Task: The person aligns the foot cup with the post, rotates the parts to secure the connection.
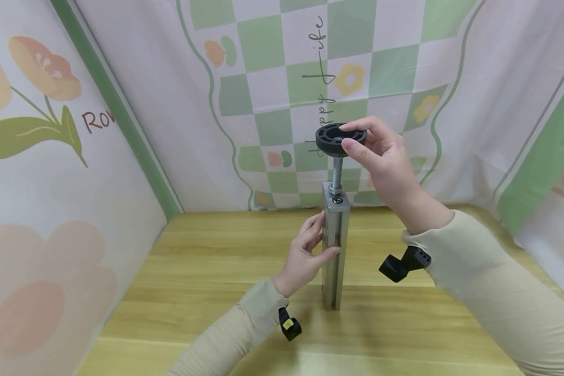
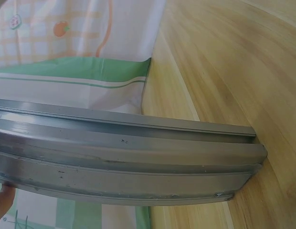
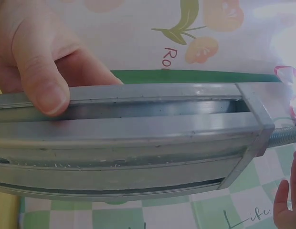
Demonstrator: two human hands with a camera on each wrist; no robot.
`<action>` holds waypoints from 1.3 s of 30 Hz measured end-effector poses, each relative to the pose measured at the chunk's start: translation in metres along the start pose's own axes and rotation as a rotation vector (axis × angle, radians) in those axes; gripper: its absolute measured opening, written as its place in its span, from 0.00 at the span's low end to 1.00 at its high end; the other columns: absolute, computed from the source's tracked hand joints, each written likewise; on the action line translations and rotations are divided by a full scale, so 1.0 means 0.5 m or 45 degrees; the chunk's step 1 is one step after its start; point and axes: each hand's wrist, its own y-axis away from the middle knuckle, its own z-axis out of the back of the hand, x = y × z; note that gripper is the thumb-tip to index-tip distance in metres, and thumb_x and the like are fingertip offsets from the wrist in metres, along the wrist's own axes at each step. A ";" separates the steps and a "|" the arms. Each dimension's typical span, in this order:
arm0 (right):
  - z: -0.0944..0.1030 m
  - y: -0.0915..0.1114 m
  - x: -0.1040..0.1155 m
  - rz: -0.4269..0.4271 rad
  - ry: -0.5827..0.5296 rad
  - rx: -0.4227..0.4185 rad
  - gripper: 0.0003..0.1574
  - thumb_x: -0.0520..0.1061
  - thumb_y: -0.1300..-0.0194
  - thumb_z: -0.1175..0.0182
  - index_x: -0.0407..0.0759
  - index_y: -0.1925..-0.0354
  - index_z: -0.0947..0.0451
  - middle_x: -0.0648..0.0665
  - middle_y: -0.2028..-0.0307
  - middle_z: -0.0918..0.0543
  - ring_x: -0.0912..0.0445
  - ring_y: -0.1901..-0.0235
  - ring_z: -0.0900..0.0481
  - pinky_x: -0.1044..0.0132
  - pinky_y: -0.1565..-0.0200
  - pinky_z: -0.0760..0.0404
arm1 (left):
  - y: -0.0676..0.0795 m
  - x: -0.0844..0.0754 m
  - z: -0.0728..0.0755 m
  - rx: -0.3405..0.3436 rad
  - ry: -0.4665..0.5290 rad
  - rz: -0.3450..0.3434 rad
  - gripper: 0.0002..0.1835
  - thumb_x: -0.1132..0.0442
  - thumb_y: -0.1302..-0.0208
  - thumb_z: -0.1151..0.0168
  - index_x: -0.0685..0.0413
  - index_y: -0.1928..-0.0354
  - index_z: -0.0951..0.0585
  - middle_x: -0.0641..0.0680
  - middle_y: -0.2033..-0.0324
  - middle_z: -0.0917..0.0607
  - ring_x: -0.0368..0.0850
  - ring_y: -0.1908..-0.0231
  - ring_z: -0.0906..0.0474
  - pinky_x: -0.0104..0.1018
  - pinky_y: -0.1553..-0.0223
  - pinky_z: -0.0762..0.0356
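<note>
An aluminium profile (image 1: 335, 277) stands upright on the wooden table, with an end plate and a screw head (image 1: 337, 200) at its top. Out of that plate rises a threaded rod (image 1: 337, 172) with a nut at its base, topped by a black round levelling foot (image 1: 326, 149). My left hand (image 1: 305, 256) grips the profile at mid-height; its thumb presses by the slot in the right wrist view. Thumb and fingers of my right hand (image 1: 387, 156) pinch the foot's rim. In the left wrist view, the profile (image 2: 129, 152) reaches the table, with a fingertip at its edge.
The wooden table (image 1: 207, 261) spreads around the profile's base. Behind it hangs a green-and-white checked curtain (image 1: 263, 94), with a flowered curtain (image 1: 33, 183) on the left and another green-striped one (image 1: 540, 183) on the right.
</note>
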 end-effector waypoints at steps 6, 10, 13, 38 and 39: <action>-0.002 0.002 0.004 -0.005 0.016 -0.007 0.16 0.33 0.39 0.47 0.52 0.61 0.20 0.48 0.60 0.18 0.58 0.59 0.20 0.73 0.53 0.23 | 0.000 -0.001 -0.001 0.001 0.005 0.007 0.37 0.81 0.44 0.40 0.71 0.33 0.43 0.68 0.34 0.41 0.62 0.37 0.37 0.50 0.40 0.30; -0.005 0.004 0.011 -0.017 0.020 -0.012 0.15 0.33 0.39 0.45 0.52 0.61 0.20 0.48 0.61 0.18 0.57 0.60 0.20 0.74 0.54 0.21 | -0.001 -0.002 -0.001 0.004 0.004 0.003 0.37 0.81 0.43 0.40 0.71 0.33 0.43 0.67 0.34 0.41 0.62 0.36 0.38 0.50 0.39 0.30; -0.008 0.007 0.015 -0.035 0.018 -0.011 0.15 0.32 0.39 0.44 0.51 0.62 0.21 0.47 0.60 0.18 0.56 0.61 0.20 0.74 0.56 0.19 | 0.000 0.000 -0.001 0.009 -0.006 -0.005 0.37 0.80 0.43 0.40 0.71 0.32 0.43 0.67 0.34 0.41 0.61 0.36 0.38 0.50 0.40 0.29; -0.019 0.011 0.029 -0.031 0.445 -0.077 0.17 0.39 0.41 0.36 0.45 0.53 0.28 0.54 0.53 0.26 0.56 0.57 0.26 0.73 0.56 0.26 | 0.000 0.002 0.000 0.018 -0.029 -0.019 0.37 0.79 0.42 0.40 0.69 0.32 0.43 0.66 0.34 0.40 0.60 0.36 0.37 0.45 0.40 0.28; -0.017 0.012 0.026 -0.016 0.403 -0.061 0.20 0.39 0.40 0.38 0.45 0.50 0.29 0.53 0.51 0.28 0.56 0.57 0.27 0.72 0.55 0.26 | 0.000 0.002 0.000 0.017 -0.027 -0.016 0.37 0.79 0.42 0.40 0.69 0.32 0.43 0.66 0.34 0.40 0.60 0.37 0.37 0.44 0.40 0.28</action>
